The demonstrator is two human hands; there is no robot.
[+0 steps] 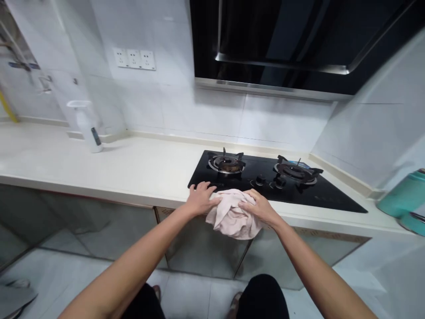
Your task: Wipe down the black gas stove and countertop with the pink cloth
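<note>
A crumpled pale pink cloth (pixel 234 217) hangs bunched at the counter's front edge, before the black gas stove (pixel 252 181). My right hand (pixel 260 207) is closed on the cloth's right side, the thumb pressed into its folds. On the other side, my left hand (pixel 201 199) has its fingers spread over the counter edge by the stove's front left corner. Its thumb reaches to the cloth's left edge. Two burners with black pan supports, the left burner (pixel 227 163) and the right burner (pixel 296 172), sit behind the stove knobs (pixel 260 180).
A white spray bottle (pixel 89 128) stands on the pale counter (pixel 149 164) at the left. Above the stove juts a black range hood (pixel 275 44). A teal container (pixel 403 195) is at the right end. Wall sockets (pixel 134 59) and grey cabinet doors (pixel 99 230) also show.
</note>
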